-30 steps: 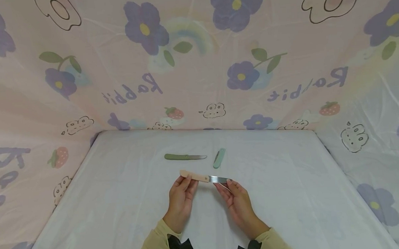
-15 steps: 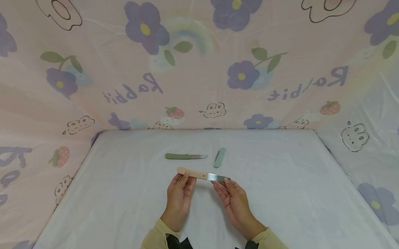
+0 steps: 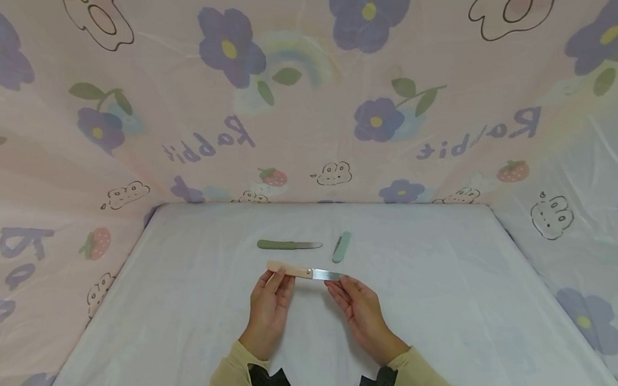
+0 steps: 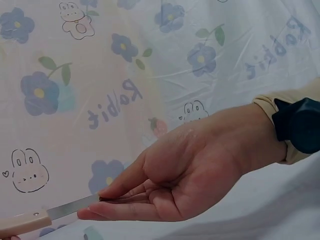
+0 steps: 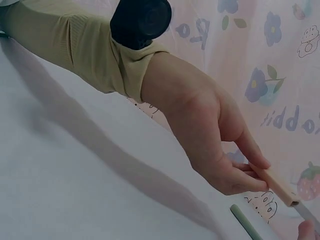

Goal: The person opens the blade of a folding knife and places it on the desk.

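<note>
Holding a small knife with a pale wooden handle level between both hands, I see it above the white table, about midway between the left and right edges. My left hand pinches the handle end between thumb and fingers; the right wrist view shows those fingers curled round the wood. My right hand meets the steel blade at its tip, fingers nearly straight with the tip pinched lightly between thumb and fingers, as the left wrist view shows. Both wrists carry a black strap below beige sleeves.

Just beyond the held knife, toward the far edge, a green-handled knife lies flat on the table, its blade pointing right. Beside its tip, a little apart, lies a pale green sheath, tilted. Neither touches the held knife or my hands.

A pink printed sheet with purple flowers, rabbits and strawberries rises along the far edge and both sides of the table
</note>
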The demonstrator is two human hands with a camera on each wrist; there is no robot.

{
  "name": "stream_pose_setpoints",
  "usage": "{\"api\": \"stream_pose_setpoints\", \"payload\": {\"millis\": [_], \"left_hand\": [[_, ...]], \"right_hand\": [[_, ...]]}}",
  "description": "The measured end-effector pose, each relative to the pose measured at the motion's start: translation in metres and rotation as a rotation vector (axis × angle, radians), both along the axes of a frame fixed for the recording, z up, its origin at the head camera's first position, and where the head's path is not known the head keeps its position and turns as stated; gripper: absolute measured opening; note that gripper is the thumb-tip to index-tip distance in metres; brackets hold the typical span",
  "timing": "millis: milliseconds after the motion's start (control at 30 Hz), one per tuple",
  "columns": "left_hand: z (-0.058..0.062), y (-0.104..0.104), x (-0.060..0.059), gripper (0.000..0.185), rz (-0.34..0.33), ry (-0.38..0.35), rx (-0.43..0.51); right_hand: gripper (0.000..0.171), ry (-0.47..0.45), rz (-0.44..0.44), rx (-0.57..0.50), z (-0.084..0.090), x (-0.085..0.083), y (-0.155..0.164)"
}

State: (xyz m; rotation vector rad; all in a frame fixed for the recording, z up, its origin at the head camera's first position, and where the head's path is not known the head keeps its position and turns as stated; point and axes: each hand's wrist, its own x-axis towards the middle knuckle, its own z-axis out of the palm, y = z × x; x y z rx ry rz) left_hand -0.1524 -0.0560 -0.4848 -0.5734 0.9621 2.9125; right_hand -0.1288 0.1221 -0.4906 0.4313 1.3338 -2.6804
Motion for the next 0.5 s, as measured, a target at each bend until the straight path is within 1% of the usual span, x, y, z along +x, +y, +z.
{"api": "stream_pose_setpoints", "payload": {"millis": [200,367,500], "left_hand": [[-0.002,-0.009,-0.005,0.033,0.016,-0.005,-0.039],[-0.002,-0.016,-0.009,0.032,0.005,-0.01,-0.083],[-0.002,-0.024,-0.014,0.032,0.01,-0.036,-0.115]], "right_hand": [[0.036,0.001,0.036,0.026,0.001,-0.011,-0.003],[0.037,0.004,0.053,0.049,0.002,-0.019,-0.007],[0.041,-0.005,0.075,0.061,0.002,-0.027,-0.012]]}}
